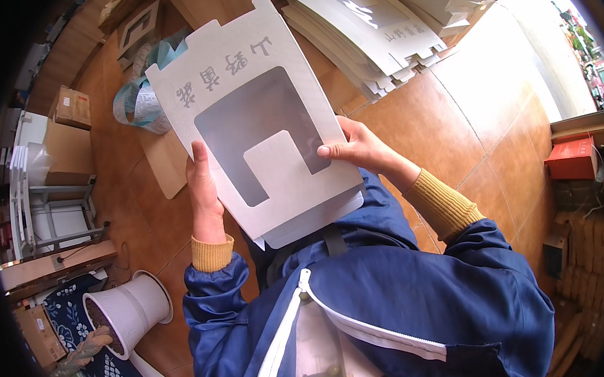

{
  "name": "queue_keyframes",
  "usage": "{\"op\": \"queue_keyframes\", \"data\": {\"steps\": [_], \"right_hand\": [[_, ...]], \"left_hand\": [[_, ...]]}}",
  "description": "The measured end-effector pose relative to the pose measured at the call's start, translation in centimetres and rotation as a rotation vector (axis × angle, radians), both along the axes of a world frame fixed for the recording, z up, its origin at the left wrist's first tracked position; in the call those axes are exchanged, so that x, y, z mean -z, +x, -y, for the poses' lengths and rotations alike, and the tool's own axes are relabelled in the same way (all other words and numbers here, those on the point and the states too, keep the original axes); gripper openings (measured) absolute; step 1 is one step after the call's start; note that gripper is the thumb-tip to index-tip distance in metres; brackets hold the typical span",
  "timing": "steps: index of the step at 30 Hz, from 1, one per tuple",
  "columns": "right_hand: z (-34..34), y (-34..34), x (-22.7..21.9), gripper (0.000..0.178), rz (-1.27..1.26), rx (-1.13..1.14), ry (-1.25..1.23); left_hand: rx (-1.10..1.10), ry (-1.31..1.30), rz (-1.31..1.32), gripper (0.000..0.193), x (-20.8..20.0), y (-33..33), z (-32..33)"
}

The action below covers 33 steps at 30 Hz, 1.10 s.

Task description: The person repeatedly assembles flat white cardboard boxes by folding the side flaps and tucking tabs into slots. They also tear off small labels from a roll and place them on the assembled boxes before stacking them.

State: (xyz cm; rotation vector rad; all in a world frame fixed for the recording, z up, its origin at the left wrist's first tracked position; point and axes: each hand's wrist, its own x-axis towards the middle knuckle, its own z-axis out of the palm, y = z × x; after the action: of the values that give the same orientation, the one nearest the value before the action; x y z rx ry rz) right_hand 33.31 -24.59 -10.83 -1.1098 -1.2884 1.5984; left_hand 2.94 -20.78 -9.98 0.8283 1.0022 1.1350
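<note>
Clamping one windowed carton [279, 159] between one left hand [204, 187] at its left edge and one right hand [366, 148] opposite.

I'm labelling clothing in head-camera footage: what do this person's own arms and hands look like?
The left hand and right hand are gloveless, with no rings or bracelets visible. Mustard-yellow ribbed knit cuffs emerge from shiny navy-blue fabric jacket sleeves; more cuff shows on the right arm.
</note>
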Motion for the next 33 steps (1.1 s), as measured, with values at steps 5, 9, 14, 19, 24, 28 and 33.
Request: {"op": "queue_keyframes", "data": {"steps": [5, 9, 14, 19, 24, 28, 33], "right_hand": [[0.7, 0.8, -0.6, 0.083, -0.006, -0.067, 0.047], [-0.7, 0.9, -3.7, 0.09, -0.176, -0.116, 0.089], [-4.9, 0.8, -9.1, 0.068, -0.204, 0.195, 0.255], [-4.2, -1.6, -11.9, 0.063, -0.241, 0.195, 0.408], [-2.4, -2.5, -13.6, 0.065, -0.178, 0.145, 0.463], [-1.5, -1.4, -15.6, 0.071, -0.139, 0.12, 0.371], [-2.1, -1.3, -17.2, 0.05, -0.063, 0.312, 0.28]], "left_hand": [[0.009, 0.174, -0.134, 0.08, -0.9, -0.3, 1.7], [-0.047, 0.293, -0.115, 0.078, -1.6, 0.6, 3.2], [-0.01, 0.319, -0.276, 0.094, -2.8, 2.2, 5.1], [0.011, 0.296, -0.106, 0.09, -6.5, 0.7, 4.5], [0.017, 0.364, 0.063, 0.072, -13.3, -1.6, 1.0], [0.013, 0.321, 0.017, 0.058, -15.7, 0.0, 1.1], [-0.013, 0.295, 0.056, 0.047, -16.6, 1.3, 2.5]]}}
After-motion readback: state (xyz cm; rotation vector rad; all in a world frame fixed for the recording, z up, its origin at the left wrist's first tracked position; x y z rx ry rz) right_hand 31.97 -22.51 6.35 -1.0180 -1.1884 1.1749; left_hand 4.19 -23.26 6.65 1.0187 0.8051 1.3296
